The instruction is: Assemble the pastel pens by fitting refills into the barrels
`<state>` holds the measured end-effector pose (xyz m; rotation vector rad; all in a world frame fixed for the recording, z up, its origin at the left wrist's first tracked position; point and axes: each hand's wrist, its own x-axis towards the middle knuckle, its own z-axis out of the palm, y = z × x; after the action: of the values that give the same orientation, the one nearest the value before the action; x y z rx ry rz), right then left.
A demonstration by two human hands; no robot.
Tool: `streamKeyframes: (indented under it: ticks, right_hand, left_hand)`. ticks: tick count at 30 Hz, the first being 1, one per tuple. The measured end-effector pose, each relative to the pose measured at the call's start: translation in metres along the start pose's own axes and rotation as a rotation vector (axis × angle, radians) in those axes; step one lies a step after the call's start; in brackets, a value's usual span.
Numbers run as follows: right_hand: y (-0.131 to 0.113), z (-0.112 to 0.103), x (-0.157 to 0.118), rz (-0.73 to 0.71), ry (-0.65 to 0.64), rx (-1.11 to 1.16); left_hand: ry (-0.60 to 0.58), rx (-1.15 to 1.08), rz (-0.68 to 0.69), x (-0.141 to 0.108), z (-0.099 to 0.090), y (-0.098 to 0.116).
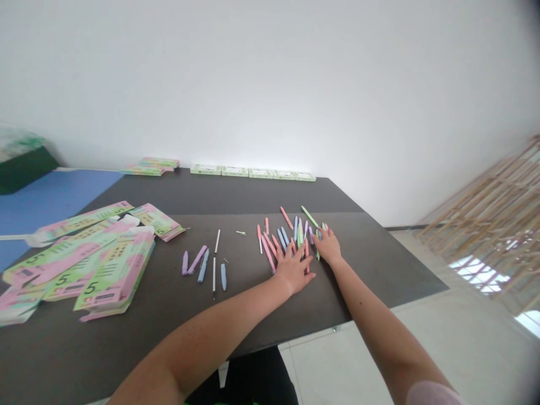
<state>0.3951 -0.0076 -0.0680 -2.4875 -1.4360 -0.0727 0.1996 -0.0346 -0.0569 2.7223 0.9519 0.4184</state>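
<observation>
A loose cluster of pastel pens and pen parts lies on the dark table's right half. My left hand (pixel 292 272) rests over its near side with fingers spread, touching pink pens (pixel 269 260). At the cluster's right edge, my right hand (pixel 328 246) has its fingers apart beside green pens (pixel 310 216); its fingertips partly cover some of them. Blue pens (pixel 283 236) and a purple one (pixel 306 229) lie between and beyond my hands. Left of them are purple barrels (pixel 197 260), blue barrels (pixel 203 266), white refills (pixel 216 242) and a small clip-like part (pixel 241 233).
Several green-and-pink boxes (pixel 113 275) are heaped on the left. A row of flat boxes (pixel 248 172) lines the wall, with a small stack (pixel 154 165) to its left. A dark green bin (pixel 27 169) stands on a blue surface (pixel 80 183). Wooden slats (pixel 489 208) lean at the right.
</observation>
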Motion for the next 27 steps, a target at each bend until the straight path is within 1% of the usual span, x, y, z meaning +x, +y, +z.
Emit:
streamKeyframes:
  ticks: [6,11,14,17,22,27]
  right_hand:
    - [-0.024,0.004,0.010,0.005,-0.022,0.022]
    - [-0.042,0.007,0.016,0.012,-0.027,0.038]
    - [-0.048,0.007,0.016,0.016,-0.024,0.054]
    - [-0.049,0.006,0.016,0.011,-0.019,0.078]
    - [-0.043,0.001,0.018,0.008,-0.023,0.119]
    - [-0.040,-0.004,0.017,0.020,-0.024,0.147]
  left_hand:
    - [0.006,0.008,-0.053,0.010,-0.003,-0.014]
    - [0.023,0.018,-0.070,0.014,-0.001,-0.018]
    - [0.042,0.026,-0.065,0.013,-0.002,-0.019]
    - [0.052,0.022,-0.066,0.011,-0.005,-0.019]
    - [0.093,0.022,-0.054,0.011,-0.009,-0.024]
    - [0.071,0.033,-0.042,0.012,-0.011,-0.026]
